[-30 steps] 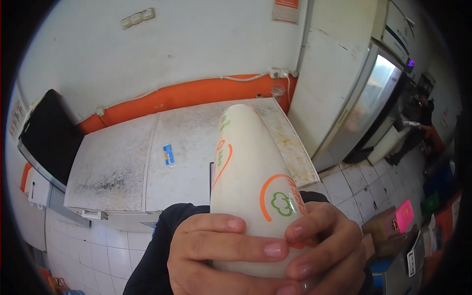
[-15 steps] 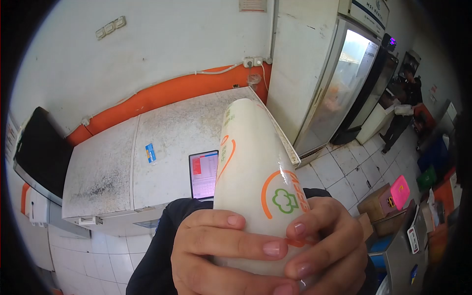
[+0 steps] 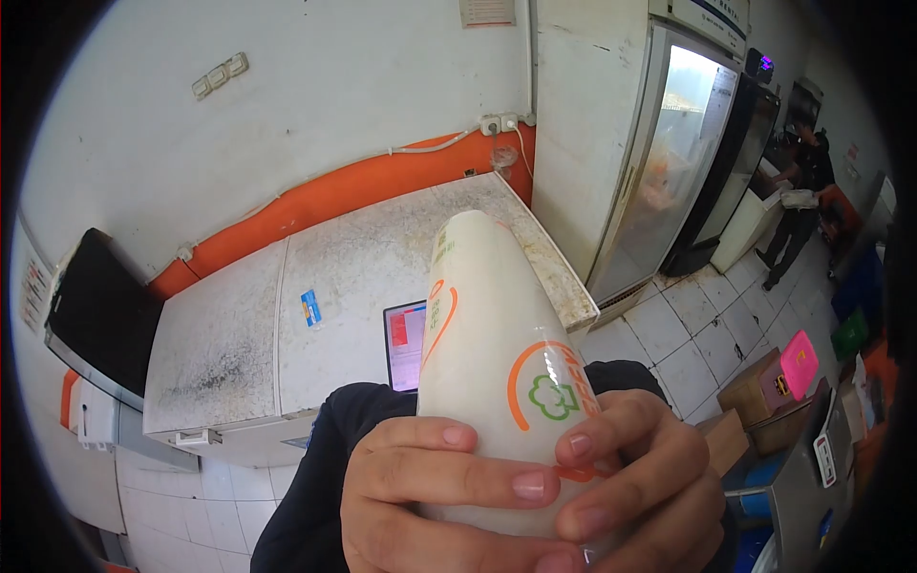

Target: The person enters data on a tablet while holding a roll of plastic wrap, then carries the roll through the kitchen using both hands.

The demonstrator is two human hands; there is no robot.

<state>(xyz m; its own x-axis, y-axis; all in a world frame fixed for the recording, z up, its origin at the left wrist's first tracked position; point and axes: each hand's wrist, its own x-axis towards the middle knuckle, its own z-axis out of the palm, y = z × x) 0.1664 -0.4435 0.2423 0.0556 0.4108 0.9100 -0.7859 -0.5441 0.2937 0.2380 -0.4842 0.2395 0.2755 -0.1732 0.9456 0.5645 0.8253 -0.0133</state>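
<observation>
A whitish, glossy roll [image 3: 487, 315], printed with orange arcs and a green chef-hat logo, rises upright in front of me, its rounded top tilted away toward the wall. My left hand [image 3: 449, 487] wraps its lower part from the left, fingers across the front. From the other side, my right hand [image 3: 640, 477] closes round it, and the fingertips of both hands nearly meet. The roll's lower end is hidden behind my fingers. Just beyond it, partly covered, lies a laptop or tablet [image 3: 405, 329] with a lit screen.
A worn white chest freezer [image 3: 373, 248] carries the screen and a blue card [image 3: 311, 308]. To the right stands a glass-door fridge [image 3: 659, 162]. Boxes [image 3: 755, 392] and a pink lid [image 3: 799, 359] sit at the lower right. Farther back, a person [image 3: 802, 201] in dark clothes stands on the tiles.
The view has shifted slightly, so the freezer and blue card sit lower and farther right. Both hands keep the same hold on the roll. The person at the back has moved an arm.
</observation>
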